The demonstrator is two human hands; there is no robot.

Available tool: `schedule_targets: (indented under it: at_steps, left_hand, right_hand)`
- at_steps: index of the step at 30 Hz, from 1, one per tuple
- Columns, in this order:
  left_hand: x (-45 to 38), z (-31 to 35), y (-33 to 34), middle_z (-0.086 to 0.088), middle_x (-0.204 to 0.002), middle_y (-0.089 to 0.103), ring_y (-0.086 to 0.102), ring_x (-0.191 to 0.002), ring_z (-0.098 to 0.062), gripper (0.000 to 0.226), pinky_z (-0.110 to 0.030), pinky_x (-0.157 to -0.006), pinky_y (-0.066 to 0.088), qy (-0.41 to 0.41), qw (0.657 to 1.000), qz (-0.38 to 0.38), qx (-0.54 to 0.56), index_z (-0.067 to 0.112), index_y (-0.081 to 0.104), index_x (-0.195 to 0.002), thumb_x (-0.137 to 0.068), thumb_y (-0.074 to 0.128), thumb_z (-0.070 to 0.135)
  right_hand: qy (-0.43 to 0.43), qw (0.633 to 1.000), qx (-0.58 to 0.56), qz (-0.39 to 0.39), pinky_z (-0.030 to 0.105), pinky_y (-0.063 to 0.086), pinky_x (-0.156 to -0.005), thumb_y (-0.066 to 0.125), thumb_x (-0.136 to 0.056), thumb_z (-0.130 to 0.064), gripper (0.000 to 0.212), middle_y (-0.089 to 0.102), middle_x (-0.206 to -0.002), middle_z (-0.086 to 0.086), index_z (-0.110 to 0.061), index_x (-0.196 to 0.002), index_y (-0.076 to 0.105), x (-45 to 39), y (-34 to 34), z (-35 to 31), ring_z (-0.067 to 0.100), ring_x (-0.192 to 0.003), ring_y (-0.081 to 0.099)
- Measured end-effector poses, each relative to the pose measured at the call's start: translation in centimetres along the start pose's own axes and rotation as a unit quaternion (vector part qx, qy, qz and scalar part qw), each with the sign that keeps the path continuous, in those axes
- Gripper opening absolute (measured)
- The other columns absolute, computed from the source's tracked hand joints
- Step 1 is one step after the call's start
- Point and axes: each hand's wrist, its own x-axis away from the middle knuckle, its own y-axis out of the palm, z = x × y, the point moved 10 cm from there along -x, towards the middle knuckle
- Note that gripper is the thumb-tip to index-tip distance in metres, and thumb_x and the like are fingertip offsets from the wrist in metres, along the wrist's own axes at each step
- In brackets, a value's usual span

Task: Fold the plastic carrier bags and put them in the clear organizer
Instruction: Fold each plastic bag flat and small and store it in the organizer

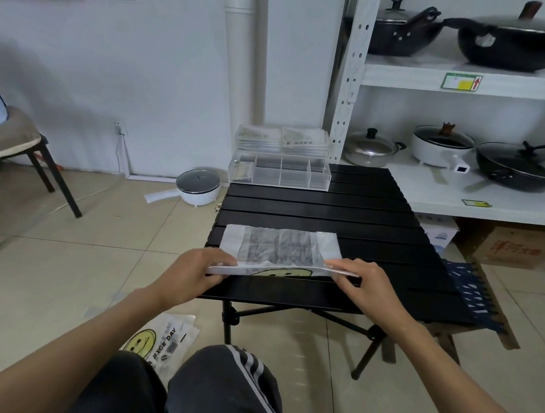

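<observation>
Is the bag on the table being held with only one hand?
No, both the left hand and right hand grip the bag.

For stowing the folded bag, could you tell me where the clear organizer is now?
The clear plastic compartmented organizer sits at the far left corner of the black slatted folding table, beside the white shelf post.

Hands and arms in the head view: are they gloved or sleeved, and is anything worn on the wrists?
Both hands, left and right, are bare, with no gloves. Both forearms are bare right to the bottom edge of the picture, so no sleeve shows. I see no watch, ring, strap or cable on either wrist. The only clothing in view is dark trousers with white side stripes.
</observation>
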Motion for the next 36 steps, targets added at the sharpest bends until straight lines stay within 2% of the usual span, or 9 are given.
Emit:
schedule_targets:
  at_steps: [3, 6, 11, 15, 18, 21, 26, 31, 36]
  left_hand:
    - [-0.3, -0.9, 0.1, 0.018, -0.101, 0.07, 0.062, -0.091, 0.003, 0.02, -0.009, -0.077, 0.044, -0.067, 0.993, -0.019, 0.1, 0.028, 0.073, -0.106, -0.088, 0.067, 0.023]
    - [-0.8, -1.3, -0.3, 0.018, -0.101, 0.068, 0.06, -0.093, 0.006, 0.026, -0.009, -0.078, 0.041, -0.102, 0.982, -0.021, 0.158, 0.029, 0.069, -0.108, -0.082, 0.074, 0.031]
    - [-1.6, -3.2, -0.1, 0.008, -0.089, 0.069, 0.062, -0.076, 0.006, 0.013, -0.005, -0.065, 0.042, -0.186, 0.958, 0.022, 0.216, 0.015, 0.068, -0.095, -0.085, 0.071, 0.023]
    - [-1.9, -5.3, -0.1, -0.012, -0.077, 0.064, 0.057, -0.071, -0.019, 0.038, -0.026, -0.067, 0.041, -0.25, 0.94, 0.045, 0.229, -0.002, 0.067, -0.082, -0.082, 0.073, 0.035]
    - [-2.1, -6.2, 0.1, -0.011, -0.065, 0.043, 0.043, -0.064, -0.022, 0.045, -0.03, -0.061, 0.035, -0.288, 0.928, 0.048, 0.233, -0.006, 0.056, -0.068, -0.082, 0.073, 0.033]
    - [-2.3, -6.5, 0.3, -0.01, -0.064, 0.043, 0.042, -0.062, -0.021, 0.046, -0.031, -0.062, 0.035, -0.291, 0.926, 0.054, 0.232, -0.008, 0.057, -0.071, -0.083, 0.072, 0.034]
    - [-2.0, -6.2, 0.3, -0.008, -0.062, 0.063, 0.056, -0.047, -0.012, 0.021, -0.028, -0.058, 0.049, -0.289, 0.925, 0.077, 0.236, 0.009, 0.068, -0.08, -0.091, 0.063, 0.026]
    - [-2.0, -5.3, 0.5, -0.023, -0.076, 0.069, 0.065, -0.048, -0.013, 0.011, -0.02, -0.053, 0.055, -0.283, 0.926, 0.074, 0.236, 0.005, 0.064, -0.091, -0.095, 0.057, 0.012]
    - [-2.6, -5.3, 0.5, -0.019, -0.061, 0.065, 0.06, -0.046, -0.016, 0.019, -0.024, -0.057, 0.054, -0.27, 0.946, 0.036, 0.175, -0.003, 0.062, -0.091, -0.097, 0.052, 0.012]
  right_hand:
    - [0.069, 0.992, -0.106, 0.003, 0.025, 0.05, -0.089, 0.068, -0.09, -0.021, 0.025, 0.069, -0.099, -0.017, -0.031, -0.112, 0.068, -0.3, 0.1, 1.2, 0.0, -0.098, 0.062]
    - [0.096, 0.987, -0.127, 0.022, 0.027, 0.051, -0.081, 0.064, -0.093, -0.023, 0.009, 0.069, -0.094, -0.014, -0.03, -0.094, 0.069, -0.9, 0.1, 1.8, 0.003, -0.092, 0.063]
    - [0.134, 0.981, -0.126, 0.057, 0.026, 0.046, -0.071, 0.06, -0.094, -0.021, 0.011, 0.067, -0.084, -0.007, -0.025, -0.086, 0.066, -1.9, 0.4, 2.4, 0.009, -0.081, 0.062]
    - [0.175, 0.974, -0.122, 0.078, 0.036, 0.05, -0.076, 0.06, -0.092, -0.025, 0.011, 0.068, -0.084, -0.005, -0.02, -0.084, 0.066, -2.5, 0.6, 3.2, 0.013, -0.083, 0.063]
    - [0.182, 0.975, -0.086, 0.093, 0.036, 0.049, -0.075, 0.06, -0.092, -0.031, 0.013, 0.067, -0.086, -0.007, -0.02, -0.088, 0.064, -2.7, 0.4, 3.3, 0.013, -0.083, 0.062]
    - [0.195, 0.972, -0.05, 0.117, 0.034, 0.048, -0.074, 0.06, -0.092, -0.03, 0.012, 0.065, -0.088, -0.007, -0.018, -0.093, 0.064, -2.4, 0.0, 3.6, 0.012, -0.082, 0.06]
    - [0.21, 0.967, 0.023, 0.141, 0.035, 0.045, -0.07, 0.053, -0.095, -0.021, 0.01, 0.063, -0.082, -0.005, -0.016, -0.094, 0.062, -2.5, 0.3, 3.5, 0.018, -0.079, 0.059]
    - [0.184, 0.969, 0.058, 0.156, 0.039, 0.047, -0.078, 0.049, -0.099, -0.019, 0.013, 0.064, -0.089, -0.002, -0.015, -0.099, 0.061, -2.5, 0.4, 2.8, 0.018, -0.082, 0.058]
    - [0.173, 0.971, 0.076, 0.145, 0.044, 0.047, -0.086, 0.047, -0.099, -0.015, 0.016, 0.061, -0.096, 0.001, -0.014, -0.108, 0.061, -2.7, 0.7, 2.5, 0.019, -0.088, 0.057]
